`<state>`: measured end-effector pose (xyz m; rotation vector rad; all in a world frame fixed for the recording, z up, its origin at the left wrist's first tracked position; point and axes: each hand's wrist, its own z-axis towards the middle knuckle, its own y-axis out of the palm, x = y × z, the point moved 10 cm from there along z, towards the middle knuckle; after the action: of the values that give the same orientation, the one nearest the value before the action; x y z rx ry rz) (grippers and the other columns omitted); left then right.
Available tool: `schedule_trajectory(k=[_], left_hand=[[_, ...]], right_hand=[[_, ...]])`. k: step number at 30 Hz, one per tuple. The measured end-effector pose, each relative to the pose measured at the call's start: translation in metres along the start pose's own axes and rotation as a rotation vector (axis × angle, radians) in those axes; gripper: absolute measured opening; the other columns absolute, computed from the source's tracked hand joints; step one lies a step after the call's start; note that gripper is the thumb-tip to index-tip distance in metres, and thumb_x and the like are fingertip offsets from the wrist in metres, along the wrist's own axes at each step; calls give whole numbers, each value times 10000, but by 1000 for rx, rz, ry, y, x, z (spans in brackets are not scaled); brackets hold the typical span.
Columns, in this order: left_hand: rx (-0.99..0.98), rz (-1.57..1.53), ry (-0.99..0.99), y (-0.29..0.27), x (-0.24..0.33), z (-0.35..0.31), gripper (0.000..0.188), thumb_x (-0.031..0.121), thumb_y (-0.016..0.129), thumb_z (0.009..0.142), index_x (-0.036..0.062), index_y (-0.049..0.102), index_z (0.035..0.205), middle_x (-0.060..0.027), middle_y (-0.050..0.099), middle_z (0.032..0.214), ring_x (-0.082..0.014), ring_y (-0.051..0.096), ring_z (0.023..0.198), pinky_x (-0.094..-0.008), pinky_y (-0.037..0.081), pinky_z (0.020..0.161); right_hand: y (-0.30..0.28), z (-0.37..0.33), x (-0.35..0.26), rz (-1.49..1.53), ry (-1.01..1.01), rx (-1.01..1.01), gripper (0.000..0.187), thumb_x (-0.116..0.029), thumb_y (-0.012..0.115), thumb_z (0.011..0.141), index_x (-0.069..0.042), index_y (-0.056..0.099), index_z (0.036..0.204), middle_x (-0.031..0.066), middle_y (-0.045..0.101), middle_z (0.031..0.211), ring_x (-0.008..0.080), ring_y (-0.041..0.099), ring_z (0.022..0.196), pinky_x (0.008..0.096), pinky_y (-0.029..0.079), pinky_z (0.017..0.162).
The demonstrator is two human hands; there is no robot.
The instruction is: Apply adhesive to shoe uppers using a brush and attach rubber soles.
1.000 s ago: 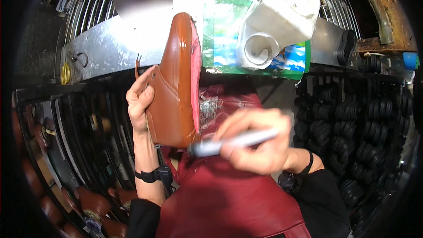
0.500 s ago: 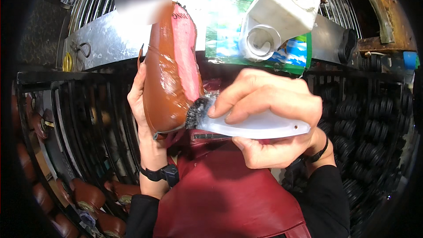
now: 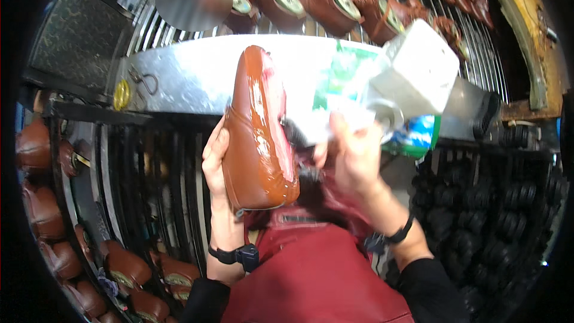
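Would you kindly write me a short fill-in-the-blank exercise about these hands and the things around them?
1. The bare left hand grips the glossy brown leather shoe from its ____ side.
2. The white, dark-bristled brush in the bare right hand is at the shoe's long ____ strip.
3. The boxy white plastic container is to the ____ of the shoe.
4. Both slim wrist bands are coloured ____.

Missing words: left; pink; right; black.

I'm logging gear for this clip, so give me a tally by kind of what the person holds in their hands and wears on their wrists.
Brown shoe, in the left hand: 1
Brush, blurred, in the right hand: 1
Black wristbands, one on each wrist: 2
Total: 4
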<state>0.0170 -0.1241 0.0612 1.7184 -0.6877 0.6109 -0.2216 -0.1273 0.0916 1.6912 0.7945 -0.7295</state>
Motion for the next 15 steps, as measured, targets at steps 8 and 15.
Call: schedule_trajectory(k=[8, 15], left_hand=[[256, 900, 594, -12, 185, 177, 422, 38, 807, 857, -115, 718, 1240, -151, 763, 1083, -162, 716, 974, -281, 578, 876], [684, 1984, 272, -18, 225, 377, 569, 436, 819, 759, 115, 775, 1226, -188, 730, 1301, -409, 693, 1220, -525, 555, 1033]], right_hand=[[-48, -31, -15, 110, -24, 270, 254, -201, 634, 1079, 46, 640, 1020, 161, 719, 788, 228, 699, 584, 335, 568, 475], [-30, -13, -38, -7, -100, 227, 246, -212, 637, 1076, 14, 620, 980, 165, 709, 767, 247, 688, 580, 352, 557, 492]])
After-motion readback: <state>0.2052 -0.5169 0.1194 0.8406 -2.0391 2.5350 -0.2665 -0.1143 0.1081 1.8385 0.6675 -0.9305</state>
